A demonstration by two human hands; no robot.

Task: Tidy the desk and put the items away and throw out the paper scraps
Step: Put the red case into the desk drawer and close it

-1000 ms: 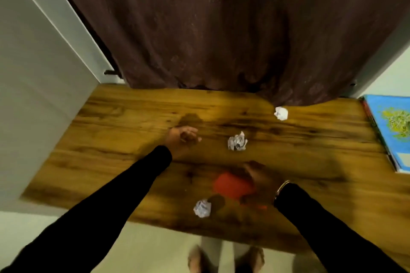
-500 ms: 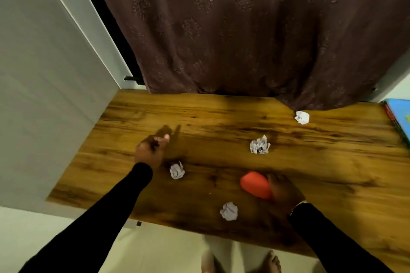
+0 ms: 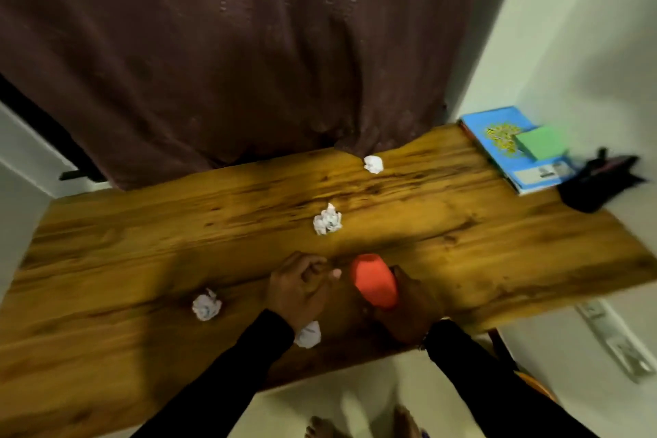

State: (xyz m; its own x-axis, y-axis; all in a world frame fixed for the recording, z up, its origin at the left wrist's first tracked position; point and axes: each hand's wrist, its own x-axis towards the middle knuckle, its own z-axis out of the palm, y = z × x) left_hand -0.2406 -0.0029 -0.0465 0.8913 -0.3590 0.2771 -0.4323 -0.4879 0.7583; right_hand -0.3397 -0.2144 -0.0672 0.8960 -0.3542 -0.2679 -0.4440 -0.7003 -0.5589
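Note:
Several crumpled paper balls lie on the wooden desk (image 3: 497, 245): one by the curtain (image 3: 373, 164), one mid-desk (image 3: 327, 220), one left of my hands (image 3: 206, 306), and one partly under my left wrist (image 3: 307, 333). My right hand (image 3: 409, 309) grips a red cup (image 3: 373, 281), which is tilted near the front edge with its opening facing away from me. My left hand (image 3: 302, 288) sits just left of the cup with its fingers curled, and nothing shows in them.
A blue book (image 3: 505, 153) with a green pad (image 3: 542, 143) on it lies at the desk's far right, beside a black pouch (image 3: 597, 185). A dark curtain (image 3: 249, 64) hangs behind the desk. A power strip (image 3: 615, 338) lies on the floor at right.
My left hand has moved right, away from a paper ball, to beside the red cup. The view has swung right, which brings the book, pad and pouch into sight.

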